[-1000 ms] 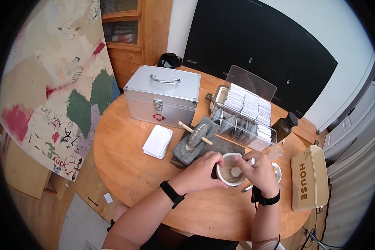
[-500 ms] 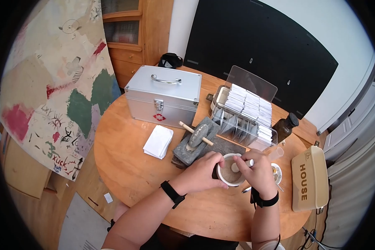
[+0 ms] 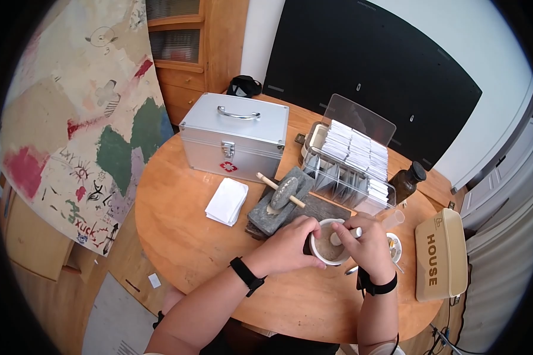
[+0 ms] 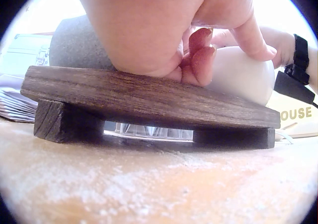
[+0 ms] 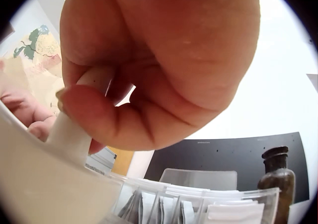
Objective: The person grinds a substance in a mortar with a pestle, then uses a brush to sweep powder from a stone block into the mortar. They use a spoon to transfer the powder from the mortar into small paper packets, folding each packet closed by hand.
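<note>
In the head view, a white mortar [image 3: 327,261] with pale brownish powder inside sits near the front right of the round table. My left hand [image 3: 287,245] grips its left side, thumb and forefinger around the rim. Curled fingers of my right hand [image 3: 370,248] pinch a white pestle [image 3: 354,232], whose head stands in the powder. The right wrist view shows thumb and fingers wrapped round the pestle shaft [image 5: 69,139]. Seen low from the left wrist, the mortar's wall [image 4: 248,77] rises behind a dark wooden board on feet [image 4: 149,97].
A grey stone slab [image 3: 266,218] carries an oval stone roller [image 3: 286,193] on a wooden rod. Around stand a silver case [image 3: 234,142], a stack of white paper [image 3: 226,201], a clear box of packets [image 3: 352,195], a brown bottle [image 3: 407,183] and a beige HOUSE bin [image 3: 440,254].
The pestle's head has shifted slightly toward the far side of the mortar, its handle a little left, with my right hand. My left hand keeps its hold. The head view has drifted slightly.
</note>
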Demonstrator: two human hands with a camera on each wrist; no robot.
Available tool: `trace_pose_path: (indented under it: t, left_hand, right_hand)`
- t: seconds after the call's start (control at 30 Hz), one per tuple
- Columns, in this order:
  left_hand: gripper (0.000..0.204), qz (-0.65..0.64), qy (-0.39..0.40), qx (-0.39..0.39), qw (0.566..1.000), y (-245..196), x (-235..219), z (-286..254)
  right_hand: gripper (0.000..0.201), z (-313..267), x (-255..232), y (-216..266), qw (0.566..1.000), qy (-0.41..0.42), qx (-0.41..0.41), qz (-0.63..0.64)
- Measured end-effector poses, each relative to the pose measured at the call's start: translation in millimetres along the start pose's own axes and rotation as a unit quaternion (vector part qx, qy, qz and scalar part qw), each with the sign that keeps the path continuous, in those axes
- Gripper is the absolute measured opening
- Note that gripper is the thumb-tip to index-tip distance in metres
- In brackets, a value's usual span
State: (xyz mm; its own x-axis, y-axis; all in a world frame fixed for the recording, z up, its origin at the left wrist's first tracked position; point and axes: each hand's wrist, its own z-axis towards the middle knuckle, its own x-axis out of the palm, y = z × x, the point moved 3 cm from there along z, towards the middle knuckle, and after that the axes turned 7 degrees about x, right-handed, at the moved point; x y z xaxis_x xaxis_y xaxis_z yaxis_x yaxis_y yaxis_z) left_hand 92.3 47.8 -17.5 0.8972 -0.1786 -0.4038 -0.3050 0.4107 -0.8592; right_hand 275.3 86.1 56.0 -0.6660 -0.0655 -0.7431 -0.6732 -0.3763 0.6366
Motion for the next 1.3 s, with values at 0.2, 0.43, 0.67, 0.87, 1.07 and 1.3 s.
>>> trace_pose_path:
  t: [0.2,0.43,0.67,0.87,1.07,1.3]
  left_hand:
    - [0.062,0.010,0.000,0.011,1.000,-1.0,0.8,0.9]
    - [0.065,0.001,0.002,-0.003,1.000,0.1,0.4,-0.3]
    - [0.064,0.020,-0.016,0.023,0.999,4.0,2.9,0.5]
    - [0.064,0.018,-0.015,0.017,1.000,3.2,2.3,0.2]
    - [0.064,0.002,0.007,-0.007,1.000,-0.2,0.1,0.4]
    - [0.067,0.022,-0.008,0.012,1.000,2.5,2.1,0.4]
  right_hand:
    - [0.019,-3.6,9.3,11.6,0.995,0.066,-0.066,0.034]
    - [0.019,-1.5,5.7,-3.4,0.999,0.028,-0.018,-0.003]
    - [0.020,-2.6,10.1,13.5,0.994,0.031,-0.095,0.036]
    - [0.022,-3.3,5.0,4.3,0.997,0.066,-0.015,0.023]
    - [0.020,-0.1,4.8,0.0,1.000,-0.017,-0.012,-0.008]
    - [0.017,-2.6,11.2,11.6,0.997,0.024,-0.069,0.023]
